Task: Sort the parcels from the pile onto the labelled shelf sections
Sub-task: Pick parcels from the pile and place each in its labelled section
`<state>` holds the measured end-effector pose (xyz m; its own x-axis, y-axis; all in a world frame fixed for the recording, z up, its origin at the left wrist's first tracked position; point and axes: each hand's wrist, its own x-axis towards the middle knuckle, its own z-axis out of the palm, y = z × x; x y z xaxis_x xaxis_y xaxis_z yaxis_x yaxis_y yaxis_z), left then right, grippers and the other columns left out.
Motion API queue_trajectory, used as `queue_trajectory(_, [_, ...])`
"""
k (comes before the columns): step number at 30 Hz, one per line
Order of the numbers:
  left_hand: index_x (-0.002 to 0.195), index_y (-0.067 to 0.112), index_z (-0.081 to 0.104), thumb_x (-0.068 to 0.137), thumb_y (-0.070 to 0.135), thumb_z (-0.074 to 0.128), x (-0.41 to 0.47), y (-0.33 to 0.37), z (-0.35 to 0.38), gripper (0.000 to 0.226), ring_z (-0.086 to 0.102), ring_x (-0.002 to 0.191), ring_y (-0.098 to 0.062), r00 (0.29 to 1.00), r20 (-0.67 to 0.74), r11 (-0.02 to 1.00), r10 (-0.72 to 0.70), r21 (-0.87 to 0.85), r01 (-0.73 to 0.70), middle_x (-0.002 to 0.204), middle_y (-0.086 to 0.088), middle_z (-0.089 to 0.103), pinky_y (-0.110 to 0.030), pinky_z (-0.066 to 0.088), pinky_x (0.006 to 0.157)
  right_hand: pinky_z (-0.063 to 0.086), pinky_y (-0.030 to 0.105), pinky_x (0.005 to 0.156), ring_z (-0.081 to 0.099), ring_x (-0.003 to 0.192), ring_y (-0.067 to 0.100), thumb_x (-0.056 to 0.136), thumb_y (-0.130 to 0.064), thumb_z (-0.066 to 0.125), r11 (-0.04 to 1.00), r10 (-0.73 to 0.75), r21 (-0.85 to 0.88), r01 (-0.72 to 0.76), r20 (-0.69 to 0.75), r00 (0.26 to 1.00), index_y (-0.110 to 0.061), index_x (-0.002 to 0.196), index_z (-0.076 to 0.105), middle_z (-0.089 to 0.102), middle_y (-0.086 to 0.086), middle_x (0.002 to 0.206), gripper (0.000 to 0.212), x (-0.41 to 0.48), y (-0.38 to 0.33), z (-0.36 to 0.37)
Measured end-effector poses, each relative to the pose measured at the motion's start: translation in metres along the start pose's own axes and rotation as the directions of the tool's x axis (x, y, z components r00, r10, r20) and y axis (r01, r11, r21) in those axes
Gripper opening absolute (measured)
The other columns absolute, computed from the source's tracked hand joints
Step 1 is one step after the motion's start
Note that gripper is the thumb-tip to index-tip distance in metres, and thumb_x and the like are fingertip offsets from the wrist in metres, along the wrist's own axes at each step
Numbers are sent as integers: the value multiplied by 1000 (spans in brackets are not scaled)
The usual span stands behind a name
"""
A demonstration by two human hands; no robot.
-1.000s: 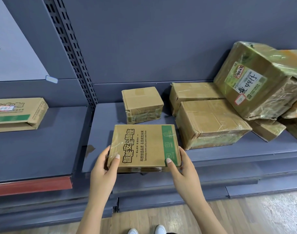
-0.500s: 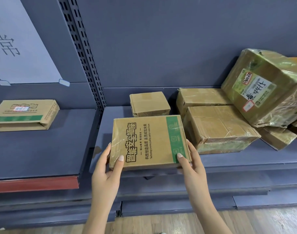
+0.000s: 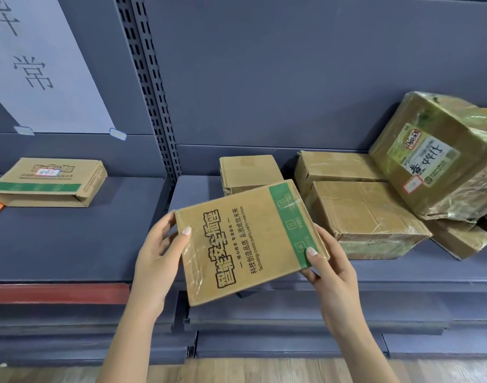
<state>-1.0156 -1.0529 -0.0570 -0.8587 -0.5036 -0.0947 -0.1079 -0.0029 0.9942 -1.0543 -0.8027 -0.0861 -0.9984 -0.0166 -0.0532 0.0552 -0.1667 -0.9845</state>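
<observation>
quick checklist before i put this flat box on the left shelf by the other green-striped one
1. Grip: left hand and right hand hold the flat box by opposite edges, thumbs on top: ok.
2. Clear of the pile: the flat box is raised and tilted in front of the small box: ok.
3. Shipping label read: none shows on the face toward the camera: cannot tell.
4. Room on the left shelf: bare surface in front of the matching box: ok.
5. Sign fits this parcel: it is cut off by the picture's edge: cannot tell.
</observation>
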Motion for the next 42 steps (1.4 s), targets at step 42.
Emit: queue_trajectory(42, [108,29,68,86,32,61,-40,-2,3,24,65,104,-15,996,-51,984,-70,-167,60,105,6,73,-36,51,85,57,26,78,68,106,15,93,-3,61,997,-52,67,45,99,994,-31,146,43,67,-1,125,62,14,-18,13])
